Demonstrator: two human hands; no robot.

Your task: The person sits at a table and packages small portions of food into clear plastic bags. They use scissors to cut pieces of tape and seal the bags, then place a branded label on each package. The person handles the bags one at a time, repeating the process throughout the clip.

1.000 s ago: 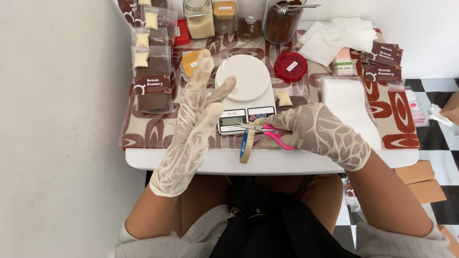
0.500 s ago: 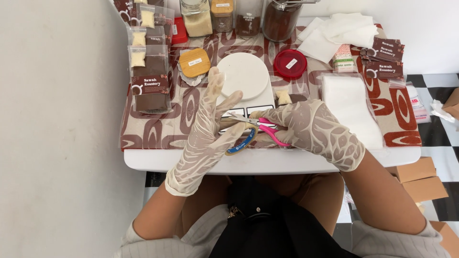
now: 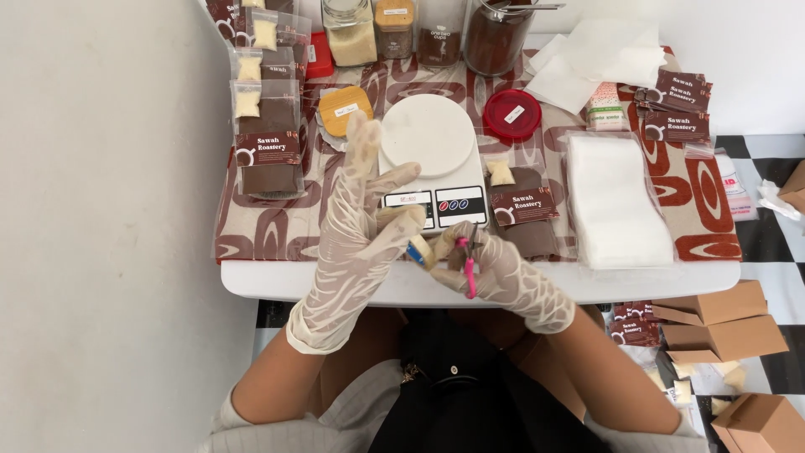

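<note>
Both of my hands wear thin translucent gloves and meet over the table's front edge. My left hand (image 3: 356, 231) pinches a small cream-and-blue sachet (image 3: 419, 249) between thumb and forefinger, with the other fingers spread upward. My right hand (image 3: 507, 277) grips small pink-handled scissors (image 3: 467, 267), whose blades sit right against the sachet. Just behind the hands stands a white digital kitchen scale (image 3: 428, 138) with a bare round platform. A clear packet of dark brown powder with a label (image 3: 528, 210) lies to the right of the scale.
More filled packets (image 3: 268, 155) lie in a row at the table's left. Jars (image 3: 495, 33), a red lid (image 3: 511, 115) and a cork lid (image 3: 344, 109) sit at the back. A bag of white sheets (image 3: 616, 201) lies right. Cardboard boxes (image 3: 721, 323) stand on the floor.
My left hand went from flat and spread to pinching the sachet. Both hands drew closer together, and the scissors turned from lying sideways to pointing up at the sachet.
</note>
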